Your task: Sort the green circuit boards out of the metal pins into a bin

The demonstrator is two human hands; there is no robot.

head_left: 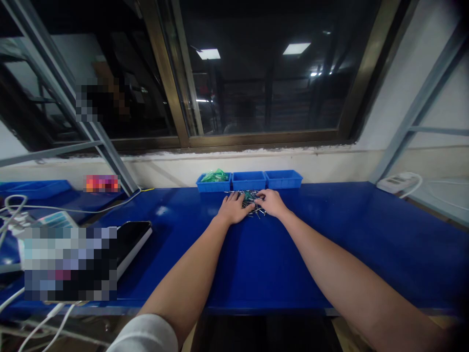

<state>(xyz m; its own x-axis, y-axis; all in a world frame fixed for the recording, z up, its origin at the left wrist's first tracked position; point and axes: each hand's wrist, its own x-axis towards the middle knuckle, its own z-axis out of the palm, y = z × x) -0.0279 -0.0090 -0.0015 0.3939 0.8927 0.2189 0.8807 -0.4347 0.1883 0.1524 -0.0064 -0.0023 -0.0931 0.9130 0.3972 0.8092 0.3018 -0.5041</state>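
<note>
A heap of thin, shiny metal pieces [258,212], like screws or nails, lies on the blue table in front of the middle bin. Something green [249,196] shows among them. My left hand [233,209] rests on the heap's left side, its fingers spread and the thumb reaching toward the middle. On the right edge, my right hand [274,202] bends its fingers and thumb together over the pieces; whatever is between the fingertips is too small to make out. Behind the heap stand three blue bins: a left bin [214,187] with a green plastic bag [215,175], a middle bin [249,182] and a right bin [284,181].
A dark-screened device [135,233] lies on the table [256,269] at the left, beside white cables [54,313]. A white power strip [398,182] sits at the far right. Grey metal posts flank the table, with a window [271,88] behind it.
</note>
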